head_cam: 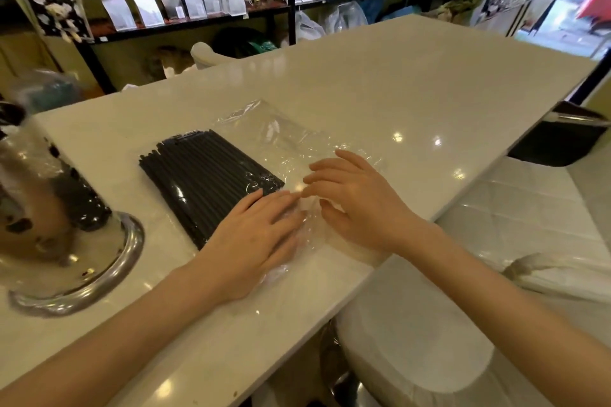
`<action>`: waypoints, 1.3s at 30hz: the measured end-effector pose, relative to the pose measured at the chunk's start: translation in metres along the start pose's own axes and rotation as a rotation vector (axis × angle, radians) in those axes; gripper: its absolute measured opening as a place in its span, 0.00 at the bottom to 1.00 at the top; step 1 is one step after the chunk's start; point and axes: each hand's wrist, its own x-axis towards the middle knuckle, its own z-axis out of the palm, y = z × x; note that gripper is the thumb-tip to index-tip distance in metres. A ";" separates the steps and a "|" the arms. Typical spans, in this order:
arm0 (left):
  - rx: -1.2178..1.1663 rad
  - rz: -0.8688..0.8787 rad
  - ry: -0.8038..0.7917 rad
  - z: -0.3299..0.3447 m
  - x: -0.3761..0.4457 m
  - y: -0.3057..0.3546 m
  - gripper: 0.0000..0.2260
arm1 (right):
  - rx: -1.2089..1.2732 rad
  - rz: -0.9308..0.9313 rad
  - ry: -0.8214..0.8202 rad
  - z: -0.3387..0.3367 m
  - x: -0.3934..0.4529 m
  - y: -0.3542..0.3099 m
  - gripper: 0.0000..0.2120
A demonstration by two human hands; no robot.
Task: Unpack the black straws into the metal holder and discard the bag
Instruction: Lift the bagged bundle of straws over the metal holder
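A flat bundle of black straws [201,182] lies on the white counter [396,82], its near end still inside the clear plastic bag [291,135]. The bag spreads out crumpled to the right of the bundle. My left hand [254,238] rests palm down on the bag at the near end of the straws, fingers spread. My right hand [357,201] lies on the crumpled plastic just to the right, fingers apart and touching the film. The metal holder [66,225], shiny with a round flared base, stands at the left edge and has black straws in it.
The counter's front edge runs diagonally close behind my right hand. Below it sit a white round stool [420,340] and a black bin [562,139] at the right. Shelves with white pouches [185,3] stand behind the counter.
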 end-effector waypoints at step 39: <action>-0.394 -0.644 0.289 -0.019 -0.023 -0.012 0.22 | 0.252 0.571 -0.216 0.006 0.050 0.060 0.20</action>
